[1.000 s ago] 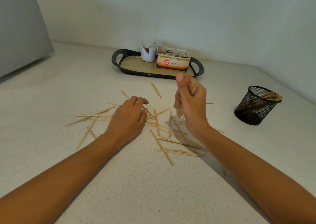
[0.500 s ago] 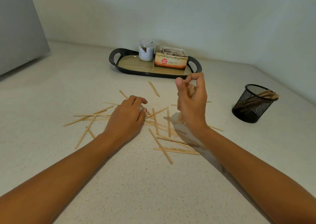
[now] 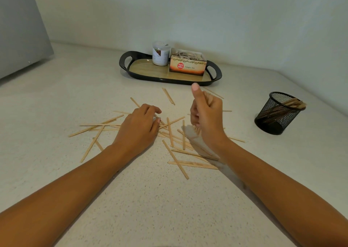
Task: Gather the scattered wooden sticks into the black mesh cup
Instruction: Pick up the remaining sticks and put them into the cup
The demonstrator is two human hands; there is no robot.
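Several thin wooden sticks [image 3: 176, 160] lie scattered across the pale speckled counter. My left hand [image 3: 138, 129] rests low on the pile with its fingers curled over sticks; whether it grips one I cannot tell. My right hand [image 3: 206, 115] is raised above the pile, thumb up, fingers curled round a small bundle of sticks whose ends show below the palm. The black mesh cup [image 3: 276, 113] stands to the right, apart from both hands, with several sticks leaning inside it.
A black oval tray [image 3: 145, 75] with handles sits at the back, carrying a white jar [image 3: 160, 53] and a ginger tea box [image 3: 187, 66]. A grey appliance side [image 3: 20, 26] stands at the far left. Walls close the counter at the back and right.
My right hand has closed its fingers round the bundle and raised its thumb. My left hand has stayed on the pile.
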